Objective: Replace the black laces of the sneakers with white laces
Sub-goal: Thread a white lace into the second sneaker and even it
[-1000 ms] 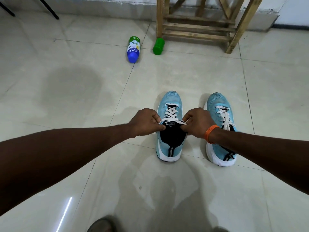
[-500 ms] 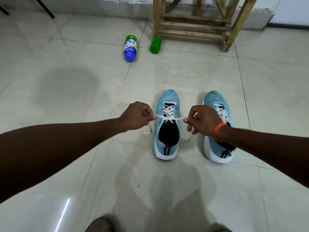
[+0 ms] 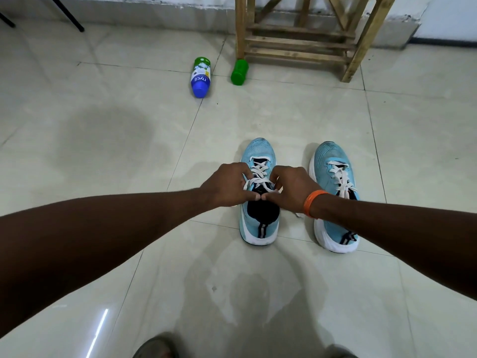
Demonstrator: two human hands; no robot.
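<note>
**Q:** What lies off to the left?

**A:** Two thin black legs (image 3: 67,13) slant down to the floor (image 3: 103,130) in the top corner. Toward the middle a bottle (image 3: 200,77) lies on its side, blue end toward me. Just to its right a green container (image 3: 239,72) lies by the foot of a wooden stand (image 3: 296,40).

**Q:** And your arms?

**A:** Both reach forward. My left grip (image 3: 227,186) sits at the left edge of the left sneaker (image 3: 251,224). Its fingers are curled in, pinching the white lace (image 3: 256,180) near the top eyelets.

**Q:** The other one?

**A:** My right grip (image 3: 290,189) is just across the tongue, also curled and pinching that same lace. My two thumbs touch tip to tip over the shoe's dark opening. An orange band (image 3: 311,202) circles the right wrist.

**Q:** Where do the shoes stand?

**A:** Side by side on the floor, toes pointing away from me, with a gap between them. The left one is laced white up the front, and a lace end shows on the tile below my right wrist. The right sneaker (image 3: 333,157) carries a second lace (image 3: 340,177), also white, and my right forearm crosses above its heel.

**Q:** Anything close to you?

**A:** Two sandals (image 3: 154,347) show only their toes at the bottom edge.
</note>
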